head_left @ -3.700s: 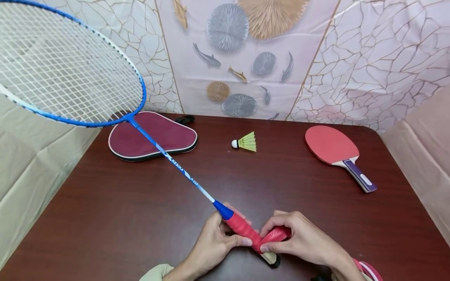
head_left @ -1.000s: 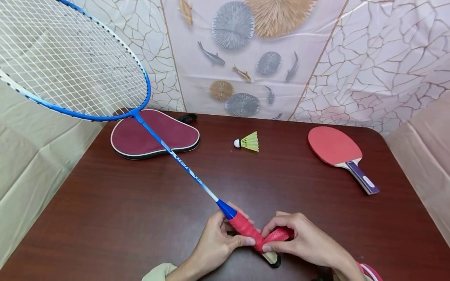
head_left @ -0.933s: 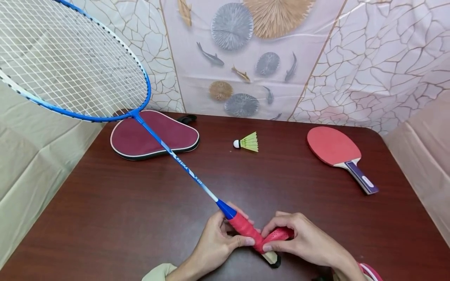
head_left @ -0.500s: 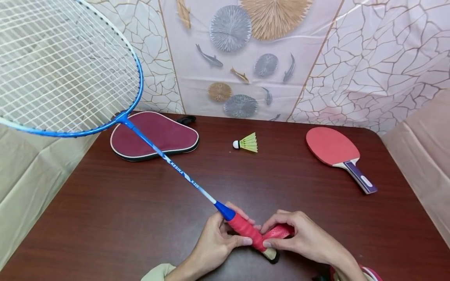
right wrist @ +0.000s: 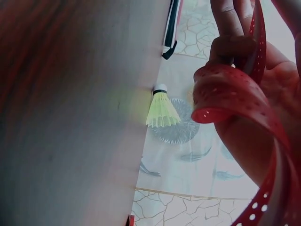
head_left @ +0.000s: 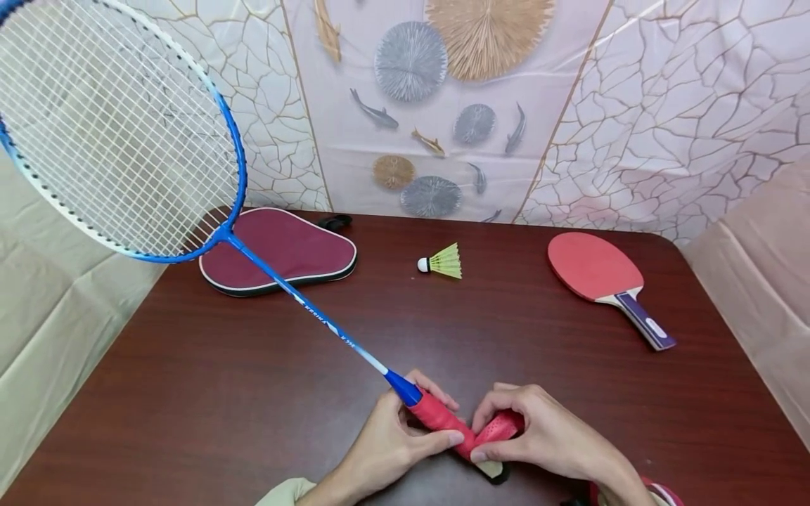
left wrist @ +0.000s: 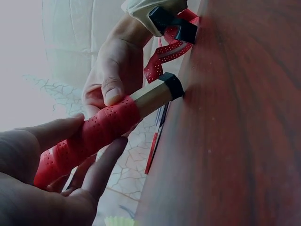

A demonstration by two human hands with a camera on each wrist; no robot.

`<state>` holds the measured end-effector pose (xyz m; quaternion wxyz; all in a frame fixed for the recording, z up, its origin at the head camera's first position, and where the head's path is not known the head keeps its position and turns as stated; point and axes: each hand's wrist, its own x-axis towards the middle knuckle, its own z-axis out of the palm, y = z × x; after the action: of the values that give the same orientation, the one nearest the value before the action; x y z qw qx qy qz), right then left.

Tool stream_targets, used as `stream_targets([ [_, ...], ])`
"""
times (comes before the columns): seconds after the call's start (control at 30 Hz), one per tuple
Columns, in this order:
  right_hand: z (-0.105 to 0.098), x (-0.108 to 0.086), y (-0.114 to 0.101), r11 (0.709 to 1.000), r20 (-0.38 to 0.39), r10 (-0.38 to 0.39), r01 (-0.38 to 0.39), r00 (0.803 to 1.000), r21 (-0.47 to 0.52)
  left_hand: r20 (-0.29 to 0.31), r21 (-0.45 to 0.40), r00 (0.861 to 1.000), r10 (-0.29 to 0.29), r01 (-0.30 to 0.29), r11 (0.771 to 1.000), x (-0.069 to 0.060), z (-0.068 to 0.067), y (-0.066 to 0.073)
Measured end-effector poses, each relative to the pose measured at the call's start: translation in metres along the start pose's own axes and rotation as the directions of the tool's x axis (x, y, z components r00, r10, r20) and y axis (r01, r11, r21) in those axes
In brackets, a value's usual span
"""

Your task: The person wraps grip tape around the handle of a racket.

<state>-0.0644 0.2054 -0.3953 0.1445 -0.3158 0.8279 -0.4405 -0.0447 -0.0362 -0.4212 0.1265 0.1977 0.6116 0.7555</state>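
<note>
A blue and white badminton racket (head_left: 285, 284) slants across the head view, its strung head raised at the upper left. My left hand (head_left: 392, 436) grips its handle, thumb lying along the red wrapping. Perforated red grip tape (head_left: 500, 425) runs from the wrapped handle into my right hand (head_left: 544, 436), which pinches it close to the handle. In the left wrist view, overlapping turns cover much of the handle; bare wood (left wrist: 153, 96) and a black end cap (left wrist: 173, 85) show beyond. Loose tape (right wrist: 230, 94) curls by my right palm in the right wrist view.
A maroon paddle case (head_left: 297, 242) lies at the back left of the dark wooden table (head_left: 253, 393), partly behind the racket. A yellow shuttlecock (head_left: 443, 262) rests at the back middle. On the right lies a red table tennis paddle (head_left: 595, 267). Patterned cloth hangs behind.
The racket has turned about its shaft, and its head sits lower in the head view than half a second ago. Both hands keep their holds, with only slight shifts. The view has moved slightly.
</note>
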Motion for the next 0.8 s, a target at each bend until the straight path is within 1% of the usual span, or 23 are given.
stream_targets([
  [0.03,0.0003,-0.0003,0.0004,1.000,0.002,0.001,-0.001,1.000,0.005,-0.008,0.007,1.000,0.010,-0.010,1.000,-0.0003,-0.0004,-0.0011],
  [0.1,0.0006,-0.0010,0.0011,1.000,0.009,0.002,-0.003,1.000,0.031,-0.012,-0.005,1.000,0.015,-0.015,1.000,-0.0007,-0.0010,-0.0021],
  [0.2,-0.0004,-0.0019,0.0031,0.997,0.015,-0.035,0.034,0.999,0.066,-0.016,-0.026,1.000,0.008,-0.008,1.000,-0.0008,-0.0021,-0.0014],
  [0.3,-0.0021,-0.0024,0.0061,0.993,0.016,-0.091,0.089,0.996,0.079,-0.015,-0.034,1.000,-0.006,0.006,0.999,-0.0002,-0.0030,0.0006],
  [0.4,-0.0038,-0.0027,0.0071,0.991,0.012,-0.120,0.118,0.993,0.070,-0.009,-0.035,1.000,0.008,-0.008,0.999,0.0002,-0.0027,0.0024],
  [0.53,-0.0056,-0.0027,0.0053,0.995,0.005,-0.088,0.088,0.996,0.055,0.000,-0.035,1.000,0.020,-0.020,0.999,0.0008,-0.0020,0.0046],
  [0.63,-0.0060,-0.0028,0.0041,0.994,-0.001,-0.084,0.083,0.997,0.064,0.016,-0.058,1.000,0.011,-0.010,0.998,0.0010,-0.0016,0.0056],
  [0.8,-0.0058,-0.0036,0.0005,0.991,-0.011,-0.107,0.107,0.994,0.084,0.019,-0.069,1.000,0.007,-0.006,0.998,0.0005,-0.0021,0.0058],
])
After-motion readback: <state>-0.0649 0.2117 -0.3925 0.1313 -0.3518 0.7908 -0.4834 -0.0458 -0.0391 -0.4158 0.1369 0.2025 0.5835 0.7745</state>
